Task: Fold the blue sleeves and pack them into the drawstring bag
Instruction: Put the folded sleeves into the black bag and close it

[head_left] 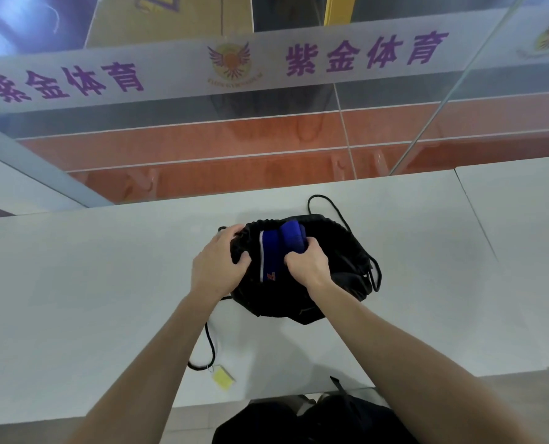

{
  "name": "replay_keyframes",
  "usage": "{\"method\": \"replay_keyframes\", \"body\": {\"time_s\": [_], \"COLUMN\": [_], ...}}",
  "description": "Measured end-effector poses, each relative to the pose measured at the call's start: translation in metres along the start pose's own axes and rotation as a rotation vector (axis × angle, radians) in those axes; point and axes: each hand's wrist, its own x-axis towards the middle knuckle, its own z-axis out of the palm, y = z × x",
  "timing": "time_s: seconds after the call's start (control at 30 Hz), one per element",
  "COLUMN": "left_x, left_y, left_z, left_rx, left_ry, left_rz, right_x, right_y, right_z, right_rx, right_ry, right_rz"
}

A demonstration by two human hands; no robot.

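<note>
A black drawstring bag (340,251) lies on the white table (106,283), its mouth turned toward the left. The folded blue sleeves (276,245), with a white stripe and a small orange logo, sit partly inside that mouth. My right hand (305,264) grips the blue sleeves at their right side. On the left, my left hand (218,261) holds the rim of the bag's opening. The sleeves' lower part is hidden by my right hand and the bag.
The bag's black cords loop behind it (327,203) and trail toward the table's front edge, ending near a yellow tag (223,376). A glass partition with purple lettering (362,52) stands right behind the table. Dark clothing (298,421) shows below the front edge.
</note>
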Motion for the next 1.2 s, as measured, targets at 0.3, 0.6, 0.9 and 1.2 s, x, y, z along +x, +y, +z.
{"method": "replay_keyframes", "body": {"time_s": [0.3,0.6,0.9,1.2], "left_x": [0.003,0.018,0.066,0.104], "left_y": [0.013,0.019,0.047,0.059], "left_z": [0.041,0.066,0.054,0.062], "left_rx": [0.196,0.3,-0.002,0.29], "left_ry": [-0.229,-0.377,-0.537,-0.777], "left_rz": [0.463,0.356,-0.015,0.102], "right_x": [0.012,0.01,0.018,0.02], "right_y": [0.007,0.03,0.063,0.076], "right_z": [0.007,-0.044,-0.043,-0.039], "right_rx": [-0.408,-0.687,-0.773,-0.866], "right_ry": [-0.09,0.174,0.054,0.073], "right_rz": [-0.118,-0.456,-0.505,-0.502]}}
